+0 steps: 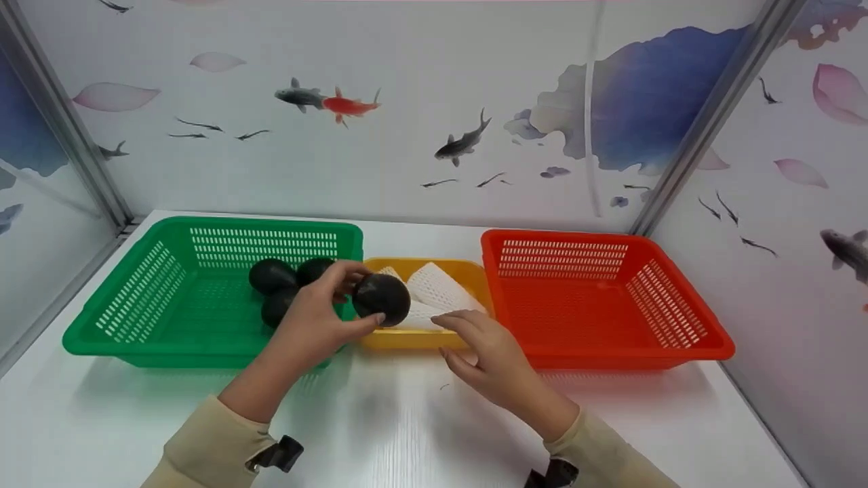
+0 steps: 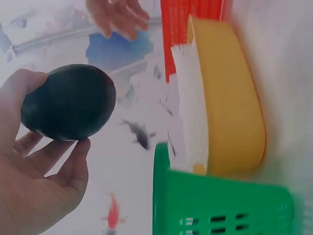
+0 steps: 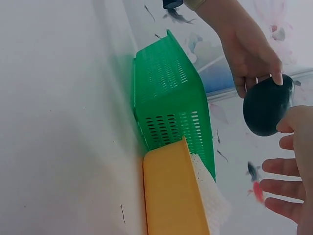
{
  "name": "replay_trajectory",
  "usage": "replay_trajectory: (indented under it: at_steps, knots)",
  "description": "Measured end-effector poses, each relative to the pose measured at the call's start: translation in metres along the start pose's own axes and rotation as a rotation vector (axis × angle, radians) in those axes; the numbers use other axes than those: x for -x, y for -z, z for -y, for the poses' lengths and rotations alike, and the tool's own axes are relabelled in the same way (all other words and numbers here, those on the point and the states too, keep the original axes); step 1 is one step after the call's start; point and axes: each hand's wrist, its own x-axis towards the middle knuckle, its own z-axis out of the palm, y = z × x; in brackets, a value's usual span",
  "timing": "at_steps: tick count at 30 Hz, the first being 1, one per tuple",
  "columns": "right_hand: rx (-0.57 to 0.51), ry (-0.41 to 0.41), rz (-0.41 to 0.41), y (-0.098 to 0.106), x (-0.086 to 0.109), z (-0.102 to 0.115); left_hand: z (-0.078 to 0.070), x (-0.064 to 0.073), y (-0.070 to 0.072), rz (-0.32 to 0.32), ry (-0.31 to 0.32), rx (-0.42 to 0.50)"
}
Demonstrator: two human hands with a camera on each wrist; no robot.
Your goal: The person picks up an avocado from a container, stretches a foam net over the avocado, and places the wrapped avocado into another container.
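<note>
My left hand (image 1: pixel 319 315) pinches a dark, smooth, egg-shaped avocado (image 1: pixel 382 299) between thumb and fingers, held up over the left part of the yellow basket (image 1: pixel 420 340). In the left wrist view the avocado (image 2: pixel 71 102) looks blackish green and whole. White foam net sleeves (image 1: pixel 441 288) lie in the yellow basket. To the right of the avocado, my right hand (image 1: pixel 491 359) hovers at the basket's front with fingers spread and nothing held. Several more dark avocados (image 1: pixel 272 276) lie in the green basket (image 1: pixel 169 347), partly hidden behind my left hand.
A red basket (image 1: pixel 603 354) with slotted walls stands to the right of the yellow one. All three baskets sit in a row on a white table (image 1: pixel 400 434). Behind them rises a white panel wall (image 1: pixel 380 176) printed with fish, with metal posts (image 1: pixel 719 112) at its corners.
</note>
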Motion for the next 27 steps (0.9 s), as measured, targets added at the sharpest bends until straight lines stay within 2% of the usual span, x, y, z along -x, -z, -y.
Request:
replay_trajectory:
  at_steps: [5,10,14,19,27]
  knots:
    - [-0.005,0.062,-0.065,-0.001,0.001,0.0,-0.005,0.003,-0.01,0.019,0.019,0.087]
    - [-0.014,0.049,-0.079,-0.001,0.002,0.003,-0.006,0.007,-0.018,0.045,0.018,0.209]
    - [-0.035,0.049,-0.064,-0.002,0.004,0.004,-0.008,0.012,-0.023,0.108,0.019,0.286]
    - [-0.044,0.038,-0.025,-0.002,0.006,0.006,-0.009,0.017,-0.026,0.175,-0.001,0.259]
    - [-0.02,0.062,-0.007,-0.004,0.007,0.007,-0.006,0.023,-0.031,0.219,-0.003,0.252]
